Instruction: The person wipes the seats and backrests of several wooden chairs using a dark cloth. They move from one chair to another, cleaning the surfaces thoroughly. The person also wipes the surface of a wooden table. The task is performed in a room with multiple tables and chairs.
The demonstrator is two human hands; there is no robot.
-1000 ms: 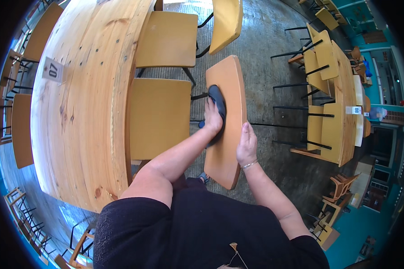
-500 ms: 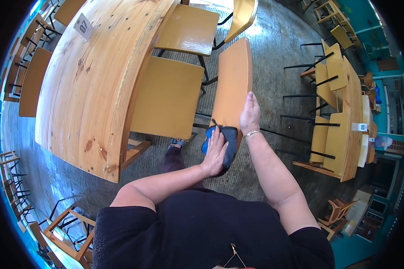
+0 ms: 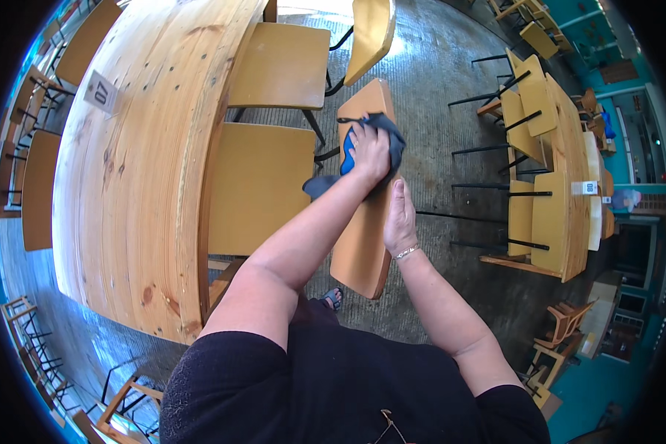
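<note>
A dark grey-blue cloth [image 3: 397, 140] with a bright blue patch lies bunched against the front of an orange-tan chair backrest [image 3: 360, 255]. My left hand [image 3: 371, 151] presses on this cloth near the backrest's upper part, its fingers bent over the fabric. One loose end of the cloth hangs past the backrest's left edge. My right hand [image 3: 400, 220] holds the right edge of the backrest lower down, thumb pointing up; its other fingers are partly hidden. The yellow seat [image 3: 263, 189] of a chair is just left of the backrest.
A long wooden table [image 3: 144, 163] with a small white number sign [image 3: 100, 93] stands at left. Another yellow chair [image 3: 280, 65] is farther along it. To the right, several chairs rest tipped against a second wooden table [image 3: 570, 170]. My sandalled foot [image 3: 334, 297] is on the ribbed floor.
My left hand and the cloth have moved up the backrest from its lower end. The right hand has shifted slightly down and left in view, still at the edge.
</note>
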